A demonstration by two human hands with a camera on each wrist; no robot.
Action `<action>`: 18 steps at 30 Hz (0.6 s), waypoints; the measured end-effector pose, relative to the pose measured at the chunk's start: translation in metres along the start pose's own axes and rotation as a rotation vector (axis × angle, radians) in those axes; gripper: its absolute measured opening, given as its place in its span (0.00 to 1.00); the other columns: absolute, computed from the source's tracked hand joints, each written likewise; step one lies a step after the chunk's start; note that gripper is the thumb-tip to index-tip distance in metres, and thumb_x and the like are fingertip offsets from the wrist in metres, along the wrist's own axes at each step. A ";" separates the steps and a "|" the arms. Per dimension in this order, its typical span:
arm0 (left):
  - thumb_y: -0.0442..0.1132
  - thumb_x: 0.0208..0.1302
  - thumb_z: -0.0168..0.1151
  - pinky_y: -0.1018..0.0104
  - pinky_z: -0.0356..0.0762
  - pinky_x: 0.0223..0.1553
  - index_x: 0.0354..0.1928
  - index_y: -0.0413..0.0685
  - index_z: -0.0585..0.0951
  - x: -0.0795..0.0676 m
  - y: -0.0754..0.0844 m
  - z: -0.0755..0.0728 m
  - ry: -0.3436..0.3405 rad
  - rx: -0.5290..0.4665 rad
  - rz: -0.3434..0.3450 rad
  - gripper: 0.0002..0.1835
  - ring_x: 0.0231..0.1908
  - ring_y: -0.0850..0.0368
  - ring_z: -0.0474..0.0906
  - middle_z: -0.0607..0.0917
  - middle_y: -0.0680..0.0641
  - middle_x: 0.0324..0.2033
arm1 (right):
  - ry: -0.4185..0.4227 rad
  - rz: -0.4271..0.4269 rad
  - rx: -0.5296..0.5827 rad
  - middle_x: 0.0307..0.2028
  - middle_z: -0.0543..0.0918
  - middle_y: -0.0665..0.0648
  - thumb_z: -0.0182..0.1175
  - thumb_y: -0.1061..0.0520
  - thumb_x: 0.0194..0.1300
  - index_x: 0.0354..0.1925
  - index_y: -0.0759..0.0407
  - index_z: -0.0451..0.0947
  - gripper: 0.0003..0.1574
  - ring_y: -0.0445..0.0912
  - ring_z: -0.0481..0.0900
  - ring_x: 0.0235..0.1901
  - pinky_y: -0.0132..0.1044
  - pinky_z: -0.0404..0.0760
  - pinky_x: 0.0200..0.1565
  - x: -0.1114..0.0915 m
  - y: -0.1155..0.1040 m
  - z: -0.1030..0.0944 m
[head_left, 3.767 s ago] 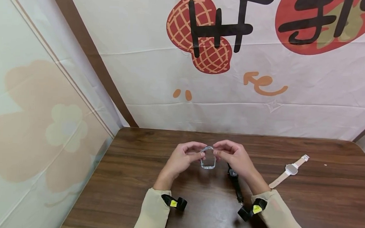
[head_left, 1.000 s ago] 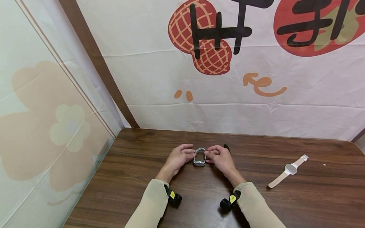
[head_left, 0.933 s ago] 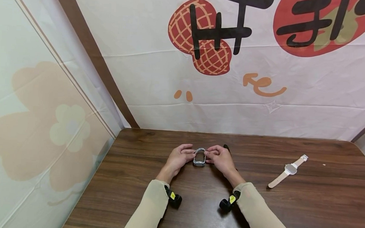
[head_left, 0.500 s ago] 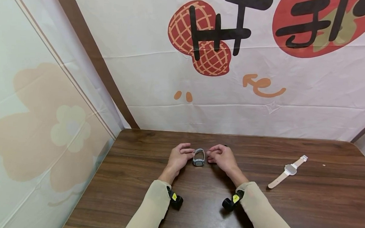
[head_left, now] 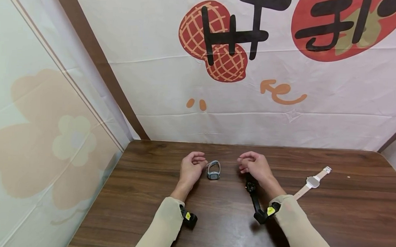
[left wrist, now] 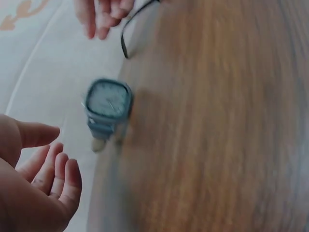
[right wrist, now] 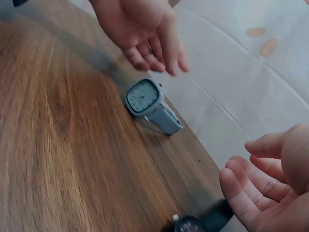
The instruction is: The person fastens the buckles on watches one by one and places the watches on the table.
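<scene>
A light blue wristwatch [head_left: 213,175] with a squarish face stands on the table, its strap fastened in a loop. My left hand [head_left: 191,169] is just left of it, fingers loosely bent and holding nothing; in the right wrist view the left fingers [right wrist: 153,58] hover beyond the watch. To its right, my right hand [head_left: 256,166] is held apart from it, fingers relaxed with nothing between them. Below the right hand lies a black wristwatch [head_left: 250,187], strap stretched out, its far end hidden by the hand. In the left wrist view the blue watch face [left wrist: 108,99] shows clearly.
A white-and-beige wristwatch [head_left: 312,182] lies flat at the right, its lower strap partly covered by the right sleeve [head_left: 299,221]. A tiny pale speck [head_left: 348,176] sits beyond it. A printed cloth [head_left: 166,82] hangs behind the wooden table [head_left: 220,226].
Both hands have let go of the blue watch, which now stands on the table. My right hand has moved away to the right, showing the black watch again; the left has drawn slightly left.
</scene>
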State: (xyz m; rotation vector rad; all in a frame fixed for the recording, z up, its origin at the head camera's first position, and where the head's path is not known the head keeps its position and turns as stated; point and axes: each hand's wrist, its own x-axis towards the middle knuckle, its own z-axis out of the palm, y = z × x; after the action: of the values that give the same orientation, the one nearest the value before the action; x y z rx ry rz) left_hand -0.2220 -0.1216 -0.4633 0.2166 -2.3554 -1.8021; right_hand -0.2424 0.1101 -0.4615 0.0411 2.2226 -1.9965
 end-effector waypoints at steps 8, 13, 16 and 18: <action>0.27 0.59 0.67 0.76 0.74 0.34 0.47 0.33 0.81 -0.017 0.017 0.009 -0.102 -0.146 -0.006 0.13 0.32 0.64 0.79 0.87 0.39 0.36 | 0.048 -0.008 -0.042 0.36 0.85 0.61 0.63 0.63 0.66 0.45 0.72 0.78 0.13 0.45 0.81 0.29 0.35 0.84 0.32 0.001 0.001 -0.014; 0.28 0.61 0.66 0.74 0.75 0.33 0.47 0.35 0.81 -0.032 0.027 0.018 -0.217 -0.187 -0.015 0.12 0.33 0.63 0.81 0.87 0.40 0.35 | 0.063 -0.010 -0.098 0.37 0.85 0.61 0.61 0.63 0.67 0.45 0.69 0.78 0.10 0.46 0.82 0.30 0.35 0.84 0.33 -0.001 0.002 -0.021; 0.29 0.62 0.66 0.71 0.75 0.33 0.47 0.38 0.81 -0.041 0.032 0.025 -0.281 -0.178 -0.041 0.11 0.33 0.61 0.81 0.87 0.43 0.35 | 0.065 -0.007 -0.113 0.36 0.85 0.59 0.61 0.63 0.67 0.45 0.69 0.78 0.10 0.46 0.82 0.30 0.36 0.84 0.34 -0.001 0.003 -0.025; 0.30 0.62 0.65 0.67 0.78 0.33 0.48 0.38 0.81 -0.048 0.034 0.031 -0.330 -0.186 -0.069 0.12 0.33 0.59 0.81 0.87 0.41 0.36 | 0.065 -0.006 -0.127 0.35 0.85 0.58 0.61 0.63 0.67 0.45 0.69 0.78 0.11 0.46 0.83 0.30 0.36 0.84 0.34 -0.001 0.004 -0.026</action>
State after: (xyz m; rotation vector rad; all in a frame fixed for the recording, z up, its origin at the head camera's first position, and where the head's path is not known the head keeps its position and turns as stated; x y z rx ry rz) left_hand -0.1824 -0.0735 -0.4408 -0.0279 -2.3869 -2.2253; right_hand -0.2429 0.1369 -0.4628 0.0869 2.3872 -1.8784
